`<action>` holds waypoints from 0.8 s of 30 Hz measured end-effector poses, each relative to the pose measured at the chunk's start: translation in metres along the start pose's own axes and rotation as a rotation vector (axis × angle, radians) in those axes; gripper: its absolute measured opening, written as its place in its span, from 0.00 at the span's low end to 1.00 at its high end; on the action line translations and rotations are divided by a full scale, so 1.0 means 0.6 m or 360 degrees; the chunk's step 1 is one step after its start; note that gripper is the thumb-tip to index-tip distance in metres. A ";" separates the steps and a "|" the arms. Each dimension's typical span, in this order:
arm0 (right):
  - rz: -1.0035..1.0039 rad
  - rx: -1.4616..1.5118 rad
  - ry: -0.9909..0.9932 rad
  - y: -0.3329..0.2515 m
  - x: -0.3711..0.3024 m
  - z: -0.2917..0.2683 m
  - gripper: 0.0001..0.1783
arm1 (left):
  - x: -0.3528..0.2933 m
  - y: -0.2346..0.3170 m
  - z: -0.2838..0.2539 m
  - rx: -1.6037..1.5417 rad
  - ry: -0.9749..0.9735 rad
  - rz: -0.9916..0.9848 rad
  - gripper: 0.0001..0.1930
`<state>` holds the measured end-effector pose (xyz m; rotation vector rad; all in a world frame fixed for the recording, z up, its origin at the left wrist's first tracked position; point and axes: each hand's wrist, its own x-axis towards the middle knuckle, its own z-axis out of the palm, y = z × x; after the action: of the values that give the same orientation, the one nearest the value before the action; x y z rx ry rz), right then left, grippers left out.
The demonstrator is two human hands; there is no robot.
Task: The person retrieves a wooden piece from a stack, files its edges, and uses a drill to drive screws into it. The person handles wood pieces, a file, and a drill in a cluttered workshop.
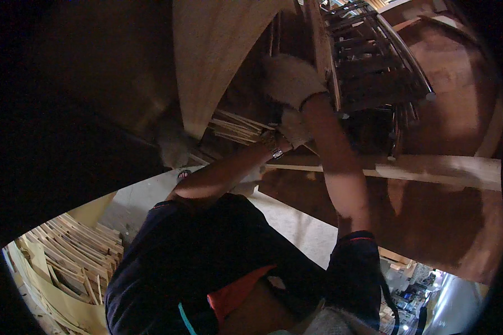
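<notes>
Right hand (293, 81) and left hand (295, 127) are sitting close together in deep shade

Both hands are wearing pale gloves. The right hand is lying just left of an upright post (321, 50), its back showing; whether it is touching the post cannot be told. Its fingers are disappearing into the dark, so whether they are spreading, pressing together or pinching something cannot be told either.

The left hand is resting just below the right one in the view, with a watch (276, 152) circling its wrist. Its fingers are also staying hidden, and their state cannot be told. Thin pale strips (237, 128) are lying in a loose bundle just left of this hand, their right ends pointing toward it; the view is not revealing whether it is gripping any.

Right of the hands, a rack (369, 64) of dark bars is leaning at a slant. At upper left, a pale panel (218, 56) is tapering downward to a tip near the strips. Below the rack, a long rail (441, 170) is running along the upper edge of a brown board (385, 215).

Lower down, a dark shirt (195, 268) is filling the middle, pale floor (316, 229) is showing beside it, and curved slats (78, 251) are lying piled at far left.
</notes>
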<state>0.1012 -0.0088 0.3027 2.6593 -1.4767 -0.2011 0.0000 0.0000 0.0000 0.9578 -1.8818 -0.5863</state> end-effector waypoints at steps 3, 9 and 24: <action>0.0066 0.0090 0.0299 0.015 0.001 0.018 0.13 | 0.032 0.141 -0.119 0.0331 0.0402 0.0113 0.25; 0.0263 0.0126 0.0198 0.040 0.015 0.006 0.15 | 0.040 0.233 -0.383 0.0141 0.0212 -0.0263 0.17; 0.0228 0.0213 0.0320 0.032 0.004 -0.003 0.14 | -0.033 0.187 -0.399 0.0341 0.0684 -0.0607 0.41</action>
<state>0.0867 -0.0208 0.3071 2.5658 -1.6566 0.1762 0.1746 0.0796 0.1827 1.4737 -1.4033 -0.3609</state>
